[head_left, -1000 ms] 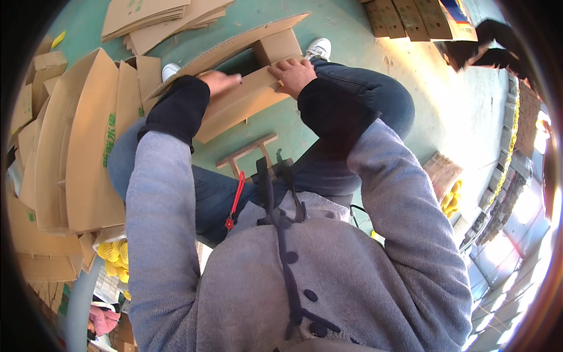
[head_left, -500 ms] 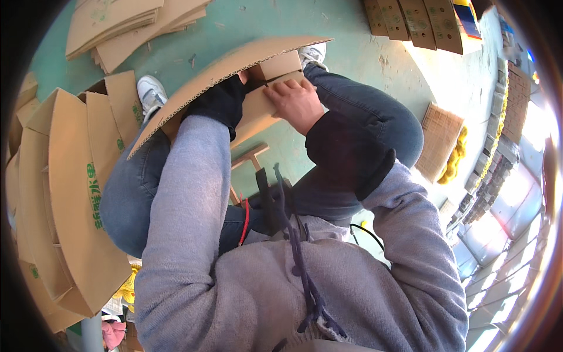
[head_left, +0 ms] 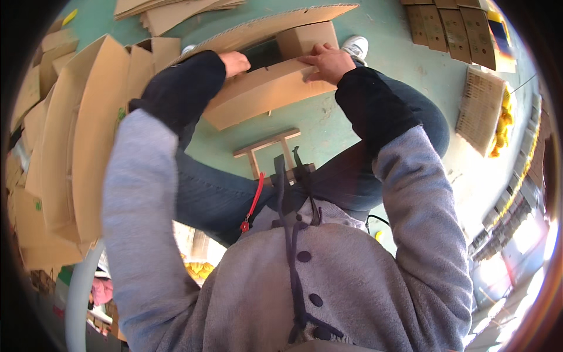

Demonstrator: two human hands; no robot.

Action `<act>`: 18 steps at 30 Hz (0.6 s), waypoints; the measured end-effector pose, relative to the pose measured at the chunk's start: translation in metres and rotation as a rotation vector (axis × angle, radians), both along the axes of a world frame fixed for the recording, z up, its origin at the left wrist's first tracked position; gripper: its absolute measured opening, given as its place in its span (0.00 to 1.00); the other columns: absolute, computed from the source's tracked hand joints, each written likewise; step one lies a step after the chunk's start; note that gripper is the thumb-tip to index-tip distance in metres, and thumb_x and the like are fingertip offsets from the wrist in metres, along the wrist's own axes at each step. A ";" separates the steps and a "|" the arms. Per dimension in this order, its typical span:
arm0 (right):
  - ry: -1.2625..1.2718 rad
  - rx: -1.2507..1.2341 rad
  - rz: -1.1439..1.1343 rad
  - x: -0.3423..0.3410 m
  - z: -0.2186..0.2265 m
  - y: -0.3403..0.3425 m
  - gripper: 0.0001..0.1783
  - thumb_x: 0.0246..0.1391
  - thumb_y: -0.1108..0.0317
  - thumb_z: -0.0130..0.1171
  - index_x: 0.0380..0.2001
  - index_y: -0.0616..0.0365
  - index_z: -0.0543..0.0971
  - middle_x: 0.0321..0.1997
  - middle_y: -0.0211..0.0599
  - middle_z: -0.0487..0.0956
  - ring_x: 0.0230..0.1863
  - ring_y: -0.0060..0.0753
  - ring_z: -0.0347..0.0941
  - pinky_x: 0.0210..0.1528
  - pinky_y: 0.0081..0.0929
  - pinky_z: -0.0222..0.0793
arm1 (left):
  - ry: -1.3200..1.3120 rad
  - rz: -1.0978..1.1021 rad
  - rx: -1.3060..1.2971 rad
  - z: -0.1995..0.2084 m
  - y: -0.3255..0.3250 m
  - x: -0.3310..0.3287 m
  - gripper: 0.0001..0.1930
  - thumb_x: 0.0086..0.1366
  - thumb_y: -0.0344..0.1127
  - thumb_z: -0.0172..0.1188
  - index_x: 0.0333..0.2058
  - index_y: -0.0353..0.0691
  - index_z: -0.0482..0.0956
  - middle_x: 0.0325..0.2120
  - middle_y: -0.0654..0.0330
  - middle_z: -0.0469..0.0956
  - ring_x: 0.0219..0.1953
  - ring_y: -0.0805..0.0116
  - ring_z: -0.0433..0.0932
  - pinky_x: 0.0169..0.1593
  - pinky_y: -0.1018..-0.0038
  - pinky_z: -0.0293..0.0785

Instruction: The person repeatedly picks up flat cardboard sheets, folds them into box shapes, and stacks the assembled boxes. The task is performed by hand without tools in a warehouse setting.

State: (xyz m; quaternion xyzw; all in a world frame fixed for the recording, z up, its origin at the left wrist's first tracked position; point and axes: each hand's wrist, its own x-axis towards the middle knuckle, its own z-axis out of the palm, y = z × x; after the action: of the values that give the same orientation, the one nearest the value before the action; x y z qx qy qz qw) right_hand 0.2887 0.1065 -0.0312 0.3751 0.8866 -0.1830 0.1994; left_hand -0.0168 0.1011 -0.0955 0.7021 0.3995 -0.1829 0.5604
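A brown cardboard box (head_left: 264, 97) lies before me between my legs, its dark opening facing up. Its long far flap (head_left: 258, 29) stands raised, and a shorter flap (head_left: 308, 41) is folded at the right end. At the left end, my left hand (head_left: 234, 63) is closed with its fingers curled at the box's edge; the fingertips are partly hidden. My right hand (head_left: 329, 63) grips the near edge towards the right end, some fingers over the top and the thumb side against the outer wall. Black sleeve covers are on both forearms.
Opened cardboard boxes (head_left: 88, 141) stand nested on the left. Flat cardboard sheets (head_left: 176, 14) lie at the far left, and more boxes (head_left: 451, 29) stand in rows at the far right. A woven crate (head_left: 480, 111) sits right, by yellow netted goods. A small wooden stool (head_left: 267, 142) stands between my legs.
My left hand has come out from behind the raised flap to the box's left end. The box now shows its opening, and my right hand has shifted along its edge towards the right end.
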 end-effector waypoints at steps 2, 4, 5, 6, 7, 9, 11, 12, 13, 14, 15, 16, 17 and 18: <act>-0.053 -0.020 -0.013 -0.007 0.002 -0.003 0.32 0.43 0.46 0.65 0.54 0.35 0.75 0.47 0.29 0.73 0.52 0.38 0.69 0.51 0.38 0.68 | 0.011 0.336 -0.281 0.052 -0.022 -0.038 0.15 0.65 0.40 0.53 0.46 0.38 0.76 0.39 0.60 0.77 0.41 0.70 0.76 0.46 0.72 0.72; -0.117 0.069 0.003 -0.020 0.003 -0.010 0.30 0.44 0.48 0.65 0.53 0.39 0.76 0.48 0.29 0.74 0.52 0.37 0.69 0.53 0.42 0.66 | 0.100 0.183 -0.191 0.093 -0.035 -0.064 0.19 0.63 0.37 0.56 0.51 0.38 0.74 0.42 0.55 0.78 0.44 0.64 0.77 0.48 0.69 0.72; -0.253 0.094 0.085 -0.032 0.001 -0.016 0.33 0.43 0.53 0.66 0.56 0.40 0.72 0.55 0.30 0.72 0.57 0.37 0.66 0.57 0.43 0.63 | 0.149 0.142 -0.095 0.103 -0.047 -0.068 0.20 0.61 0.36 0.57 0.52 0.38 0.73 0.44 0.54 0.77 0.46 0.62 0.76 0.50 0.69 0.72; -0.114 0.087 0.123 -0.042 0.000 -0.026 0.36 0.42 0.53 0.66 0.58 0.40 0.70 0.58 0.31 0.70 0.60 0.38 0.64 0.58 0.44 0.61 | 0.184 0.110 0.007 0.108 -0.056 -0.069 0.21 0.60 0.35 0.57 0.53 0.38 0.72 0.45 0.52 0.77 0.48 0.59 0.76 0.51 0.68 0.71; 0.058 0.104 0.162 -0.052 -0.001 -0.037 0.39 0.41 0.53 0.67 0.60 0.39 0.67 0.60 0.31 0.68 0.62 0.38 0.63 0.59 0.45 0.60 | 0.236 0.031 0.073 0.109 -0.061 -0.068 0.23 0.59 0.33 0.58 0.54 0.38 0.71 0.47 0.50 0.76 0.50 0.57 0.75 0.52 0.67 0.71; 0.235 -0.020 0.235 -0.069 -0.004 -0.049 0.45 0.39 0.53 0.68 0.63 0.39 0.62 0.65 0.32 0.64 0.66 0.39 0.58 0.62 0.49 0.56 | 0.193 -0.052 0.068 0.098 -0.060 -0.060 0.27 0.57 0.31 0.59 0.57 0.40 0.68 0.51 0.47 0.73 0.54 0.53 0.72 0.55 0.65 0.69; 0.250 -0.142 0.232 -0.088 -0.006 -0.062 0.48 0.38 0.53 0.68 0.64 0.36 0.59 0.67 0.32 0.62 0.68 0.40 0.54 0.63 0.53 0.54 | 0.220 -0.203 0.365 0.080 -0.052 -0.051 0.35 0.53 0.27 0.58 0.62 0.47 0.61 0.58 0.49 0.66 0.56 0.50 0.70 0.57 0.63 0.69; 0.256 -0.123 0.196 -0.098 -0.006 -0.069 0.48 0.38 0.52 0.69 0.64 0.35 0.60 0.66 0.32 0.62 0.69 0.39 0.54 0.62 0.54 0.54 | 0.119 -0.222 0.419 0.073 -0.048 -0.050 0.35 0.53 0.26 0.57 0.62 0.48 0.61 0.60 0.51 0.64 0.56 0.50 0.70 0.57 0.62 0.69; 0.261 -0.113 0.166 -0.107 -0.006 -0.072 0.48 0.37 0.52 0.70 0.64 0.34 0.60 0.66 0.32 0.63 0.69 0.39 0.54 0.61 0.55 0.55 | 0.074 -0.223 0.423 0.065 -0.043 -0.047 0.36 0.53 0.26 0.56 0.62 0.49 0.60 0.61 0.54 0.62 0.55 0.50 0.70 0.56 0.61 0.70; 0.268 -0.081 0.162 -0.115 -0.005 -0.075 0.46 0.39 0.50 0.69 0.63 0.33 0.61 0.65 0.31 0.64 0.68 0.39 0.55 0.60 0.55 0.55 | 0.051 -0.223 0.438 0.057 -0.038 -0.043 0.36 0.54 0.25 0.55 0.63 0.50 0.59 0.63 0.56 0.60 0.55 0.50 0.70 0.56 0.61 0.70; 0.273 -0.057 0.156 -0.122 -0.004 -0.076 0.44 0.40 0.49 0.68 0.62 0.32 0.63 0.64 0.31 0.65 0.67 0.39 0.56 0.59 0.55 0.56 | 0.095 -0.283 0.434 0.050 -0.037 -0.037 0.34 0.55 0.25 0.54 0.62 0.50 0.60 0.63 0.58 0.59 0.54 0.51 0.71 0.55 0.60 0.71; 0.224 -0.079 0.144 -0.127 -0.002 -0.078 0.42 0.41 0.47 0.67 0.61 0.32 0.64 0.63 0.31 0.66 0.66 0.40 0.58 0.58 0.55 0.56 | 0.159 -0.343 0.444 0.045 -0.036 -0.032 0.31 0.56 0.26 0.53 0.61 0.49 0.62 0.63 0.61 0.59 0.54 0.52 0.72 0.54 0.60 0.72; 0.229 -0.088 0.127 -0.131 0.000 -0.078 0.40 0.43 0.46 0.65 0.61 0.32 0.65 0.62 0.30 0.67 0.64 0.39 0.60 0.57 0.53 0.57 | 0.179 -0.402 0.419 0.041 -0.033 -0.029 0.29 0.57 0.26 0.51 0.59 0.49 0.64 0.63 0.63 0.58 0.53 0.53 0.72 0.53 0.60 0.72; 0.180 -0.142 0.107 -0.134 0.001 -0.078 0.38 0.45 0.44 0.63 0.60 0.33 0.66 0.60 0.30 0.69 0.62 0.39 0.62 0.56 0.52 0.58 | 0.261 -0.421 0.442 0.038 -0.032 -0.025 0.27 0.58 0.27 0.51 0.58 0.49 0.65 0.61 0.63 0.60 0.52 0.53 0.73 0.53 0.60 0.73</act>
State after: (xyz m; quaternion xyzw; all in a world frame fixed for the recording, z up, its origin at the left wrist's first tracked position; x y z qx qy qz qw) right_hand 0.1548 0.0286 -0.0299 0.2942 0.9045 -0.2672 0.1546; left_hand -0.0420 0.0690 -0.0578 0.8444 0.3442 -0.2919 0.2887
